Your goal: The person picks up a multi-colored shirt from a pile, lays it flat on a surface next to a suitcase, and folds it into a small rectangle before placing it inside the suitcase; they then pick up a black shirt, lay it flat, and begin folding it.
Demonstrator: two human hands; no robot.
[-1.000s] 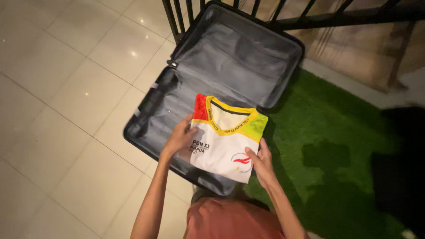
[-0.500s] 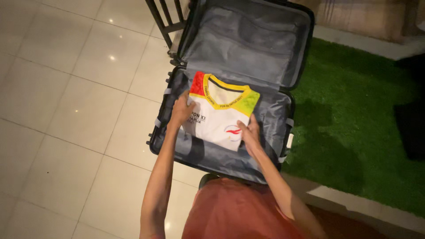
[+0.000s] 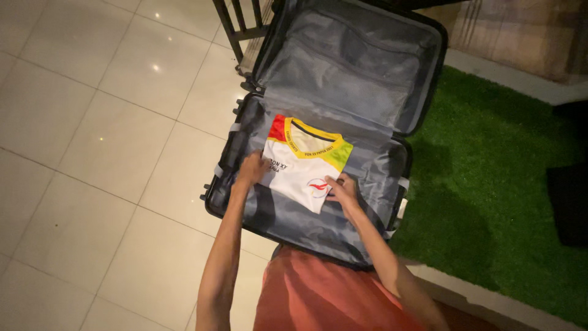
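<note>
From the head camera, the dim light blurs the print on the folded white shirt [image 3: 304,173], and its left edge hides the left hand's [image 3: 252,170] fingertips. An open dark suitcase [image 3: 392,160] lies on pale floor tiles [image 3: 92,153] beside green artificial turf [image 3: 490,178]. Both arms reach down; the right hand [image 3: 343,189] rests flat, fingers together, on the shirt's lower corner inside the suitcase's near half.

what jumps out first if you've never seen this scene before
A folded white jersey with a yellow collar and red and green shoulders lies in the lower half of an open dark suitcase on the tiled floor. The left hand and right hand rest on its near corners. Green artificial turf lies to the right.
</note>
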